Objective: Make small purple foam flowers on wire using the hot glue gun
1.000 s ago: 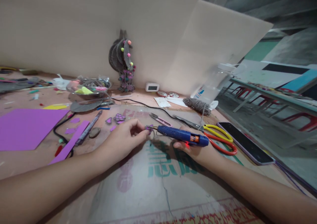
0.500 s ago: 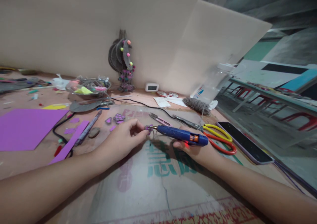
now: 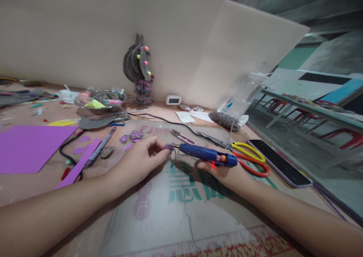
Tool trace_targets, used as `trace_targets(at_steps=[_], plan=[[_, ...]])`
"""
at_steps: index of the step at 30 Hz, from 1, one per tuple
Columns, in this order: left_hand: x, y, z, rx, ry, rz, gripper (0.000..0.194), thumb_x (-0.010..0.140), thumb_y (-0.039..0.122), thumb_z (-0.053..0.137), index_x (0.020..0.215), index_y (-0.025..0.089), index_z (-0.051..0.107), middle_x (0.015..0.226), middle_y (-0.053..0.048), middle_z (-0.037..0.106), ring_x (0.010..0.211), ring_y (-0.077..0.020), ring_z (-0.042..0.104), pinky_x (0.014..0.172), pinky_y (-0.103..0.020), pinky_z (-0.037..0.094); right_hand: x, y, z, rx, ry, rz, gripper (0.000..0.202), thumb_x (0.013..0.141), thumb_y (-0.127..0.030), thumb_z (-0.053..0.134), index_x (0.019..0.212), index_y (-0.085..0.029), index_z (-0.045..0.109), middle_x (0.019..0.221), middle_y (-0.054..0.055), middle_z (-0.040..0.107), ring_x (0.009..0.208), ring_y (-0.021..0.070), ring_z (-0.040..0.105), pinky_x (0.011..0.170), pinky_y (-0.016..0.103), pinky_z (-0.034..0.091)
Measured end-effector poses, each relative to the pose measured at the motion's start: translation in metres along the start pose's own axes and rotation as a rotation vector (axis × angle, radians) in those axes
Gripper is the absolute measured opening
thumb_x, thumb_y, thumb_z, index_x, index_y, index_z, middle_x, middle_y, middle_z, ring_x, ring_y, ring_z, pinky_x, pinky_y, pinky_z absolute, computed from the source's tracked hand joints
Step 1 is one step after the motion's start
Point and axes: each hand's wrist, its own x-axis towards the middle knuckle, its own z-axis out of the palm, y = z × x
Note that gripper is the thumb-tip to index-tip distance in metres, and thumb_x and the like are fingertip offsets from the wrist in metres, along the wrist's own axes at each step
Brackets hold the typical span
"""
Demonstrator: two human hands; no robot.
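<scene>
Near the middle of the worktop, on a printed sheet, the left hand pinches a small purple foam piece between its fingertips. The right hand is closed around a blue glue gun, whose metal tip touches that piece. Just beyond the gun lie yellow-and-red scissors, with a phone beside them toward the right edge. Toward the left edge lies a purple foam sheet. Farther back stand a bowl of scraps and, against the rear board, a grey pom-pom ornament.
</scene>
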Motion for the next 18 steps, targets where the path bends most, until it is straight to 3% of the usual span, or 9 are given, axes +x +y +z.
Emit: trace_targets(at_steps=[18], plan=[[-0.0008, -0.0022, 0.0002, -0.036, -0.013, 0.009, 0.017, 0.08, 0.035, 0.053, 0.073, 0.019, 0.05, 0.057, 0.005, 0.054, 0.046, -0.0089, 0.044, 0.044, -0.019, 0.03, -0.0002, 0.0039, -0.0006, -0.04, 0.013, 0.012, 0.018, 0.071, -0.038, 0.06, 0.071, -0.022, 0.054, 0.067, 0.001, 0.064, 0.064, 0.0188, 0.061, 0.059, 0.028, 0.049]])
